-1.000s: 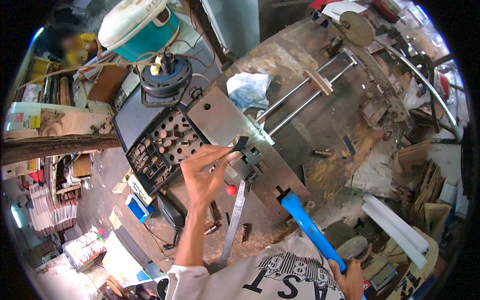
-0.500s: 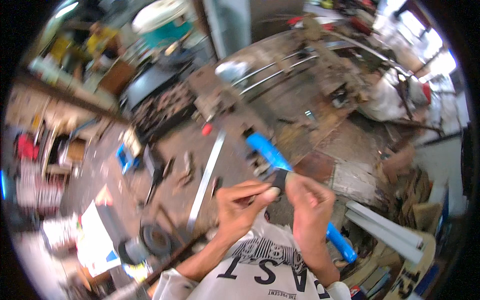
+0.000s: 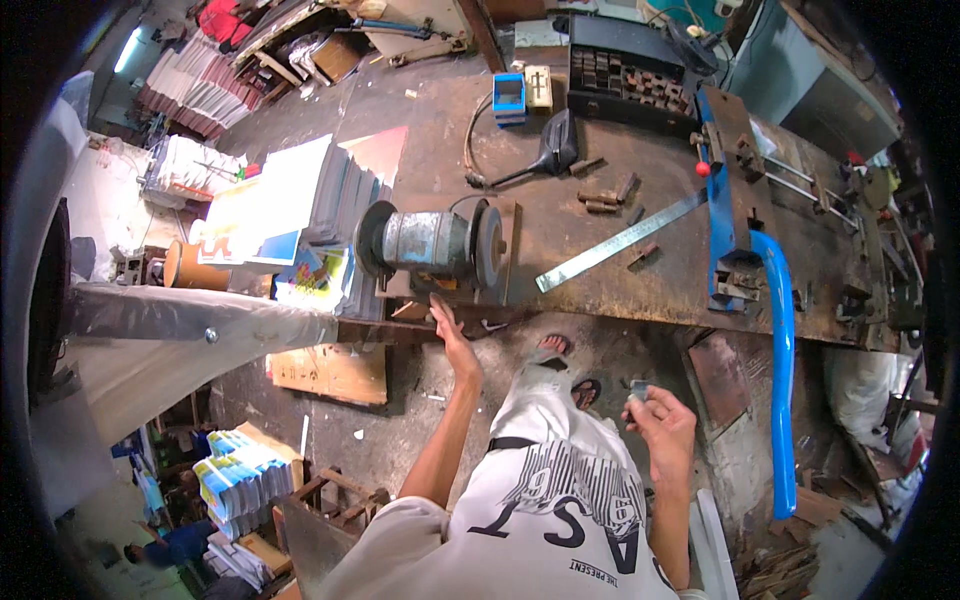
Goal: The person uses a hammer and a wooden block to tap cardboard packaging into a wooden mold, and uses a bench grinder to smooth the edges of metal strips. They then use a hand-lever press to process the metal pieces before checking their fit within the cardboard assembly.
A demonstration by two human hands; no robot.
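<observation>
Grey flr (image 3: 385, 445) (littered), bright tube lt (image 3: 128, 50)

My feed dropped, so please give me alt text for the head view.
The person's right hand holds a small greyish piece; the left hand is at the edge of the workbench, beside a bench grinder. A metal ruler lies on the bench, left of a long blue handle.

The right hand (image 3: 660, 425) hides part of 1 small grey piece (image 3: 638, 388), the left hand's (image 3: 452, 338) contact with the bench (image 3: 680, 285) is unclear, the view's top edge cuts off a teal tub (image 3: 703, 13), and parts (image 3: 630, 78) inside the black case (image 3: 588, 104) are indistinct.
</observation>
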